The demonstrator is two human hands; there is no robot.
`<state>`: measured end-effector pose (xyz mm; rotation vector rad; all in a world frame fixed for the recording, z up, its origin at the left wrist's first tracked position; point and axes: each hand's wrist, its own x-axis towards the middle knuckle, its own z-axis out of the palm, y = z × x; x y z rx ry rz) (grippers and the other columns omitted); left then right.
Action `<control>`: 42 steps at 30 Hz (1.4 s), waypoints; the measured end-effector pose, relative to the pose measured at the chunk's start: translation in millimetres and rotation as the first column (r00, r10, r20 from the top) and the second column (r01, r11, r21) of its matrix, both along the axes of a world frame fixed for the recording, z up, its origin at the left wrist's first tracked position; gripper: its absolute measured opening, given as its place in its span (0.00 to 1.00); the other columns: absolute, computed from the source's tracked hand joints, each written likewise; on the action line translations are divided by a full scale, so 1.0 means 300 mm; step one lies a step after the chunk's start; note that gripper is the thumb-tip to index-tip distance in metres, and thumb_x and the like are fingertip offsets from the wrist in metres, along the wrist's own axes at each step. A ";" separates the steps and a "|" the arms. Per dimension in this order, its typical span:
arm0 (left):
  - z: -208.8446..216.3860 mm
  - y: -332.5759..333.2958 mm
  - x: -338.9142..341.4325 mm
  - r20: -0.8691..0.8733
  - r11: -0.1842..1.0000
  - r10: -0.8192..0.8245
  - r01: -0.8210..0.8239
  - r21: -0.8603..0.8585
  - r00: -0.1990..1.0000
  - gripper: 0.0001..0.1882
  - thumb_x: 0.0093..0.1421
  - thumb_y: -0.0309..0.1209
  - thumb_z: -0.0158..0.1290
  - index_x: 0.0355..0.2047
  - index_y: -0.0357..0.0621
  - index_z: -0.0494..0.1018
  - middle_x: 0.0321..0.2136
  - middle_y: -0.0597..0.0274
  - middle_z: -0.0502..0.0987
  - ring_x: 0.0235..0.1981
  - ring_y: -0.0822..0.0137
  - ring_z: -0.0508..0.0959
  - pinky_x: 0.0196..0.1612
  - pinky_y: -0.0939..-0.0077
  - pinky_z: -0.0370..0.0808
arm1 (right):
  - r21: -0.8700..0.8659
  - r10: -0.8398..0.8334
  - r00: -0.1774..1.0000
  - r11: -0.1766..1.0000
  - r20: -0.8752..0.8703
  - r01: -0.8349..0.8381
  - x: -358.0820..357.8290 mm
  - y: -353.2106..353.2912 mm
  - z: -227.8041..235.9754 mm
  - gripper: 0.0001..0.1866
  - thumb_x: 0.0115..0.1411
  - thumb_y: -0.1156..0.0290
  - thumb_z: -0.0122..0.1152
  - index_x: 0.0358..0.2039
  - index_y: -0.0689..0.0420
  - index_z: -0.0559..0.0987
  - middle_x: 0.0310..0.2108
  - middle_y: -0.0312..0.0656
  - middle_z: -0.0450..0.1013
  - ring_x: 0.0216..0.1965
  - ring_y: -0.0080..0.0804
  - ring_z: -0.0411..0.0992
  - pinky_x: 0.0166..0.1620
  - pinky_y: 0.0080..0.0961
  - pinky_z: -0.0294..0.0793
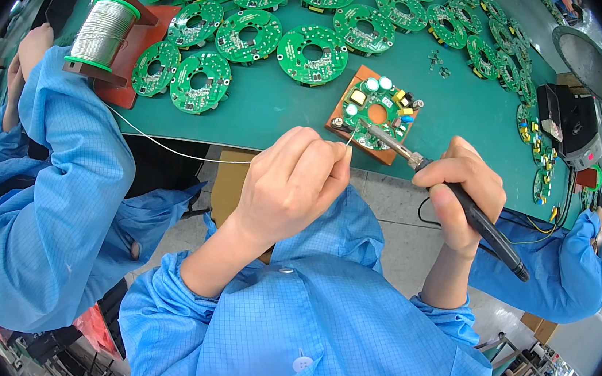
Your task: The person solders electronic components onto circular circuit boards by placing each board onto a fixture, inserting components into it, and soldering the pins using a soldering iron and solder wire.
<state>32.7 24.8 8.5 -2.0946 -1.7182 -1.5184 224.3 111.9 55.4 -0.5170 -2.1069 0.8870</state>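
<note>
My left hand (291, 176) is closed in a pinch on solder wire (173, 151), which trails left to a spool (102, 33) on a reddish-brown stand. The wire's short free end reaches toward a round green circuit board (359, 121). That board, with yellow, white and blue components and a hole in its middle, sits in a brown square fixture (380, 154). In my right hand (466, 191) is a soldering iron (484, 226) with a black handle. Its metal tip lies over the board's front part, close to the wire end; contact is too small to tell.
Many green ring-shaped boards (313, 55) lie across the back of the green table (264, 122). Small parts (439, 63) are scattered right of the fixture. A soldering station (578, 129) and a round metal duct (591, 66) stand at right. Blue-sleeved people sit on both sides.
</note>
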 end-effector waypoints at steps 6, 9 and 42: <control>0.004 -0.010 -0.005 0.008 1.000 -0.001 0.001 0.001 1.000 0.11 0.45 0.17 0.59 0.22 0.38 0.66 0.17 0.60 0.64 0.16 0.63 0.68 0.18 0.72 0.67 | 0.041 0.013 1.000 0.999 -0.001 -0.013 -0.009 -0.006 0.006 0.08 0.43 0.72 0.58 0.23 0.63 0.78 0.20 0.41 0.74 0.17 0.28 0.57 0.21 0.26 0.55; 0.002 -0.008 -0.002 0.029 1.000 0.003 -0.004 0.018 1.000 0.11 0.44 0.17 0.59 0.21 0.38 0.67 0.16 0.61 0.64 0.16 0.64 0.68 0.18 0.72 0.67 | 0.036 -0.038 0.999 0.999 0.024 0.037 -0.005 -0.016 -0.002 0.14 0.51 0.63 0.58 0.22 0.63 0.77 0.18 0.39 0.69 0.19 0.25 0.57 0.23 0.24 0.52; 0.014 -0.045 -0.100 0.041 0.981 -0.168 0.171 -0.097 0.985 0.12 0.41 0.23 0.66 0.28 0.41 0.76 0.28 0.60 0.69 0.28 0.62 0.71 0.30 0.73 0.69 | 0.072 -0.645 0.764 0.763 0.024 0.642 0.200 0.160 -0.034 0.09 0.59 0.75 0.56 0.41 0.58 0.77 0.31 0.35 0.72 0.30 0.18 0.68 0.37 0.15 0.68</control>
